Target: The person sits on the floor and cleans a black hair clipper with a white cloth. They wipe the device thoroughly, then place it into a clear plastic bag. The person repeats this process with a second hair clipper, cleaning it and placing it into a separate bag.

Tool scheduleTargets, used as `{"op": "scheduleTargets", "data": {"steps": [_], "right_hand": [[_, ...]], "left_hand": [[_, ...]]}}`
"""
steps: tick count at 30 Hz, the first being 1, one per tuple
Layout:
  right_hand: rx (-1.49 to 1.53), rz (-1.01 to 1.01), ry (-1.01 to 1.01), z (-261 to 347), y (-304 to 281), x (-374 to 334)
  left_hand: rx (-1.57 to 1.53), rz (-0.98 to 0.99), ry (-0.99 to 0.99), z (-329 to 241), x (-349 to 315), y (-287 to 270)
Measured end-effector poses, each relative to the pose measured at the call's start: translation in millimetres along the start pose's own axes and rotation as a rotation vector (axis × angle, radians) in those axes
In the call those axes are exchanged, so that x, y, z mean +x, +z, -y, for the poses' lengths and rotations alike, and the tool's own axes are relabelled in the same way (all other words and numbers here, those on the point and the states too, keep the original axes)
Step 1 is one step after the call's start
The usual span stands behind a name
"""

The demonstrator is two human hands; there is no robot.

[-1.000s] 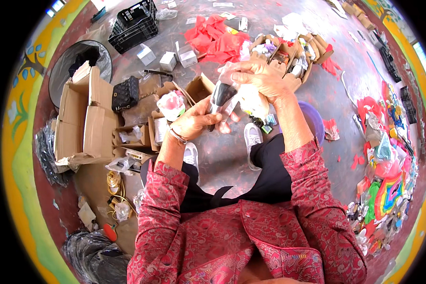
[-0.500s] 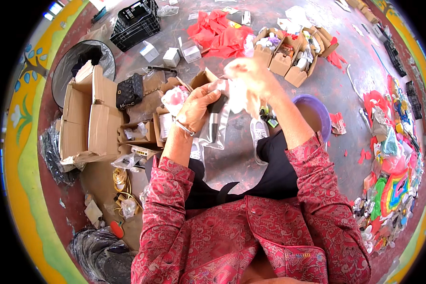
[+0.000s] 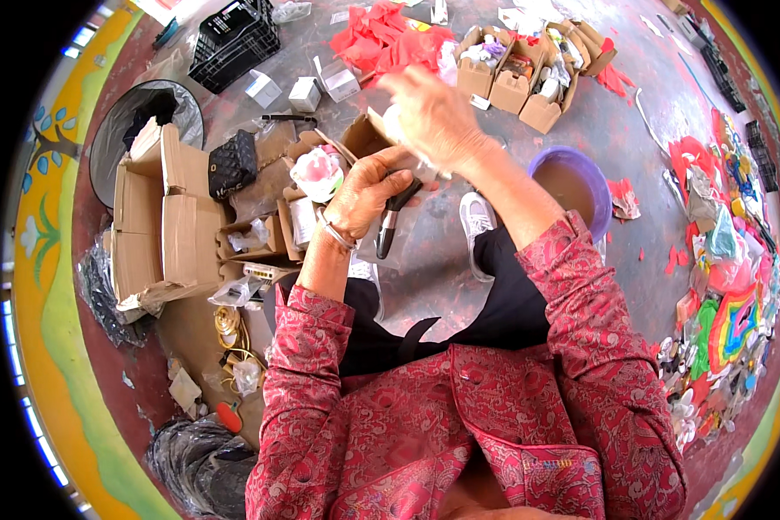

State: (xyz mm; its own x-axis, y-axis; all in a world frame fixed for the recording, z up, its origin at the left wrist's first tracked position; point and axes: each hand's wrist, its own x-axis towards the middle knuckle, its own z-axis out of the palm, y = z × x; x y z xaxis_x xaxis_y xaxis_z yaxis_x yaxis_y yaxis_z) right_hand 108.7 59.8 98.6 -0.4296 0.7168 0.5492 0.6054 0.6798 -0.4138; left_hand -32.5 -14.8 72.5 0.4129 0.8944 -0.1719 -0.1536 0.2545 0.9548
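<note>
Gone is the clear bag — left hand (image 3: 364,192) fingers grip a dark tool (image 3: 392,224), right hand (image 3: 432,113) blurred.

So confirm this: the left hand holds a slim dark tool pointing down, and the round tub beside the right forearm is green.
Not quite. In the head view the tub beside the right forearm is purple, not green. The rest holds: the left hand grips a slim dark tool pointing down.
</note>
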Motion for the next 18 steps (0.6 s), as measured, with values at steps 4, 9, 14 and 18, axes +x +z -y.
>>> {"op": "scheduleTargets", "data": {"steps": [4,9,14,18], "right_hand": [[-0.164,-0.116,0.325,-56,-6,11],[0.889,0.377,0.789,-39,-35,9],[0.947,0.671,0.566,-7,-28,4],[0.77,0.463,0.112,-26,-7,-2]], "left_hand": [[-0.212,0.062,0.183,-4,-4,-1],[-0.277,0.011,0.137,-11,-8,2],[-0.29,0.024,0.084,-11,-9,-5],[0.115,-0.129,0.009,-3,-7,-9]]}}
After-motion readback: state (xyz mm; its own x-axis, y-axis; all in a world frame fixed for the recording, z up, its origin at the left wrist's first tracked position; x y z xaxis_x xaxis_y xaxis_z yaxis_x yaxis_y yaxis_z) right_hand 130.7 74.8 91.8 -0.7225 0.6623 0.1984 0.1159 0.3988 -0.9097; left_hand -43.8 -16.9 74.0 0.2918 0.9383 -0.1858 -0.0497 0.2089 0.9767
